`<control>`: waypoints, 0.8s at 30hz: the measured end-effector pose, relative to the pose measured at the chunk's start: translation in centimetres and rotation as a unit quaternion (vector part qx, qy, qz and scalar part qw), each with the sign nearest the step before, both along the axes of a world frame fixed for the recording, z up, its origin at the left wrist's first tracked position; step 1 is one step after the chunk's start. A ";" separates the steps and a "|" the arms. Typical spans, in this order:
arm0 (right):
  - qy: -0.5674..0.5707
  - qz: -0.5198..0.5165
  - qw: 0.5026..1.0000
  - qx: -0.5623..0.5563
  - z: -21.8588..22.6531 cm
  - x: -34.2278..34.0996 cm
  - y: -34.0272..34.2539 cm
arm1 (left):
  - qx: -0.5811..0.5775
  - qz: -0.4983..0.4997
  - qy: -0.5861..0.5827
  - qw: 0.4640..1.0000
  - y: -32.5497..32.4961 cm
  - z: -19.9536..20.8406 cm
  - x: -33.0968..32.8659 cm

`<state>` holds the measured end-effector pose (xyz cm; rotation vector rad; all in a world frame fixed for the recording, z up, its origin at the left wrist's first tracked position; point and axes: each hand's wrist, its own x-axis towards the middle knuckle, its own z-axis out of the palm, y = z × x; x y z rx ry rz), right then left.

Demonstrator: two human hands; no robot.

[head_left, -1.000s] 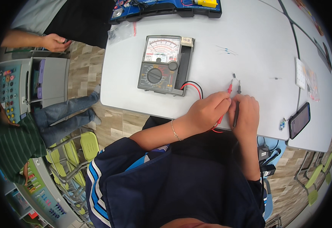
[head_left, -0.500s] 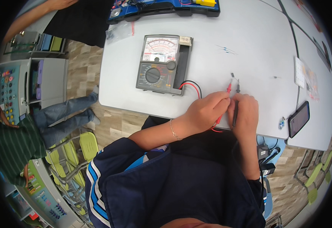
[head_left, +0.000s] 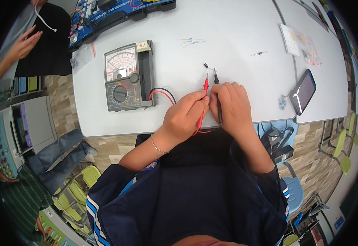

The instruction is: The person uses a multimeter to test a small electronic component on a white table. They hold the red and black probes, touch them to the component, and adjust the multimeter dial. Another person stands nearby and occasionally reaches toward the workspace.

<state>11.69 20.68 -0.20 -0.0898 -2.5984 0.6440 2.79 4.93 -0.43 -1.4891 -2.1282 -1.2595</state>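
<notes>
My left hand (head_left: 185, 115) is closed around a red test probe (head_left: 206, 85), its tip pointing away from me. Beside it, my right hand (head_left: 234, 104) grips a black test probe (head_left: 216, 78). Both tips meet the thin leads of a small black cylindrical component (head_left: 206, 65) lying on the white table; whether each tip truly touches metal is too small to tell. Red and black leads (head_left: 162, 90) run to an analog multimeter (head_left: 120, 93) lying face up on the left, with a dial scale and round selector knob.
Beyond the hands lie several blue resistors (head_left: 191, 41); a small axial component (head_left: 259, 53) is farther right. A blue kit case (head_left: 117, 20) sits at far left by a plastic bag (head_left: 82, 56). A phone (head_left: 304, 92) and white breadboard (head_left: 289, 39) are right. Another person's hand (head_left: 24, 44) shows far left.
My view has swung right, so the table and its things appear farther left. Both hands keep their probes at the black component. The other person's hands have moved, and a white cord now shows there.
</notes>
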 end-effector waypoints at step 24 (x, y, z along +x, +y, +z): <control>-0.009 -0.006 1.000 -0.011 0.0 0.0 -0.2 | -0.001 -0.003 -0.019 1.000 -0.1 -0.2 0.0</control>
